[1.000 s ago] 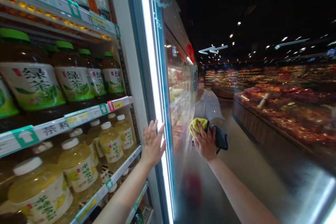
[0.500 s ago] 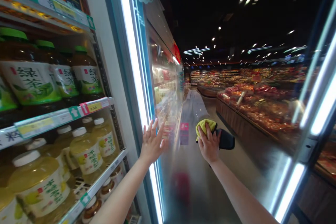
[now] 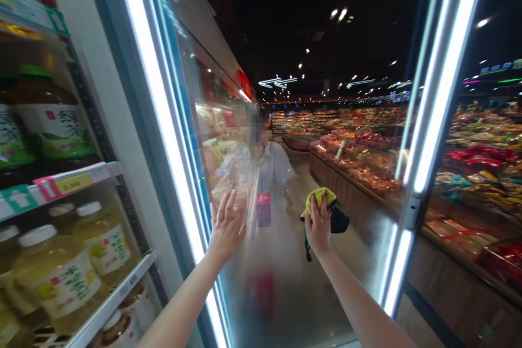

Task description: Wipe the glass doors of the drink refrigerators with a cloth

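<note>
Here's the cloth (image 3: 330, 197), yellow and dark, up at the glass door (image 3: 285, 277), and the right hand (image 3: 319, 230) has it, fingers spread over the yellow side, a dark strap dangling below! Across to the left hand (image 3: 227, 225): nothing in it, fingers a little apart, raised by the glass near a bright light strip (image 3: 153, 79); whether it touches, can't tell. Further left, white-capped bottles (image 3: 61, 277) line a shelf (image 3: 114, 300); beyond the glass, heaped goods (image 3: 359, 155).
</note>
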{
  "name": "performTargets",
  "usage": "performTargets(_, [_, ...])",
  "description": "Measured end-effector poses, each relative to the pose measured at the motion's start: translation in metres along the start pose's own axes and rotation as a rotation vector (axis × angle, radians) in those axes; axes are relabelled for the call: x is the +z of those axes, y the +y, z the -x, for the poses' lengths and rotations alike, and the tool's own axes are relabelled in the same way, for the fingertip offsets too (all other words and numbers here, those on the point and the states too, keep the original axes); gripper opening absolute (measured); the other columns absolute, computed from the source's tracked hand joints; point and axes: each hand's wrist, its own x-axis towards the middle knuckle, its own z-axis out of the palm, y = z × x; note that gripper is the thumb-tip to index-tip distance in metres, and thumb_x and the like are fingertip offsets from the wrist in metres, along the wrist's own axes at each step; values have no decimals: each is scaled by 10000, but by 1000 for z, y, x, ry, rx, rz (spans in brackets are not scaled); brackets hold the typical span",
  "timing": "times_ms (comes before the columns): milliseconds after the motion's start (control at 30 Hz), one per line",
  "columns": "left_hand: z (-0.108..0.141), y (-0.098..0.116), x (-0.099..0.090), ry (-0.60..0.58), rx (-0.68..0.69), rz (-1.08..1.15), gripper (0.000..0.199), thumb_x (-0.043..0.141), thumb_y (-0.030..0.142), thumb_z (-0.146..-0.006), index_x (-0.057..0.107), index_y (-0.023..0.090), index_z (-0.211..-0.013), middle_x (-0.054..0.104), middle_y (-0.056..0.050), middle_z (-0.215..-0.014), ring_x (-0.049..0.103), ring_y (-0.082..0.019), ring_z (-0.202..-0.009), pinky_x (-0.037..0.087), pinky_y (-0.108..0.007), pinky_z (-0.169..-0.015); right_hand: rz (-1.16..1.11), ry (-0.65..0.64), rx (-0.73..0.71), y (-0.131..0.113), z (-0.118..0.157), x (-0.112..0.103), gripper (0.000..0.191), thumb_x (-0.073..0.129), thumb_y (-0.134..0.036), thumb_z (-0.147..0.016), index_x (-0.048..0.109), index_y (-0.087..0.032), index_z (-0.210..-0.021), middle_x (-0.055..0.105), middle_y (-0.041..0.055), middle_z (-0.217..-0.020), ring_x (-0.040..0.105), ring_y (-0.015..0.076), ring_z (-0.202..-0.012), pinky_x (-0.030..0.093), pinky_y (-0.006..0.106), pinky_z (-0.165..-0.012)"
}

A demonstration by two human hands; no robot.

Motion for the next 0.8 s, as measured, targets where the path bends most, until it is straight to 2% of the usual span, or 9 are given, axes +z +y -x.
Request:
performTargets(67, [-1,6,5,4,-4,18,851,572,188,-911,136,321,-1630,288,-156,-1662,197,-356,-1563,86,-677,-1243,-4,-93,-113,-1,5,2,636,404,-216,-1005,260,-297,-1620,220,137,-1697,412,364,-1459,348,628,-1152])
performTargets(167, [-10,20,14,31,-13,16,857,558,193,-924,94,306,-1636,286,-172,-1660,185,-359,-1566,82,-680,-1240,26,-222,-292,11,-25,-9,587,435,-195,-1000,390,-341,-1568,338,90,-1661,511,313,-1380,312,575,-1197])
performTargets(233, [-17,32,21,45,-23,7,846,545,192,-929,95,295,-1637,300,-176,-1653,179,-355,-1568,69,-677,-1242,59,-218,-289,33,-50,-21,537,441,-223,-1013,447,-348,-1536,366,77,-1648,523,307,-1365,304,572,-1202])
performTargets(300, [-22,46,28,47,-35,6,834,543,197,-928,112,282,-1637,313,-175,-1648,164,-354,-1571,50,-679,-1241,98,-153,-175,60,-60,-30,518,437,-273,-1029,435,-329,-1545,354,97,-1651,498,329,-1389,319,594,-1184])
performTargets(433, [-22,71,40,11,-29,16,808,563,217,-924,174,259,-1630,315,-170,-1651,163,-352,-1571,33,-671,-1245,142,-50,66,89,-23,-30,588,407,-322,-1041,282,-269,-1614,264,165,-1676,416,369,-1455,395,615,-1116])
performTargets(500, [-21,82,45,-11,-17,28,800,566,210,-920,194,249,-1627,315,-168,-1652,171,-346,-1571,32,-657,-1252,134,-81,50,86,-1,-25,586,393,-275,-1037,287,-257,-1613,249,168,-1681,397,361,-1471,421,584,-1105])
performTargets(567, [-22,93,50,-22,-2,48,810,570,203,-914,192,249,-1629,316,-160,-1654,167,-343,-1572,29,-648,-1258,113,-163,-70,79,2,-25,558,400,-221,-1023,381,-292,-1576,311,126,-1666,432,336,-1450,394,564,-1140])
performTargets(700, [-31,114,60,-27,15,91,846,600,238,-911,162,266,-1634,277,-149,-1672,155,-355,-1572,17,-653,-1257,67,-251,-260,95,-47,-39,520,438,-191,-1000,525,-374,-1479,429,29,-1615,509,289,-1382,293,553,-1216])
performTargets(800, [-35,131,69,-29,9,93,858,607,256,-916,141,271,-1636,230,-154,-1688,148,-363,-1572,27,-659,-1254,35,-160,-178,134,-72,-51,511,434,-211,-1001,517,-335,-1489,401,52,-1630,454,284,-1435,296,547,-1215])
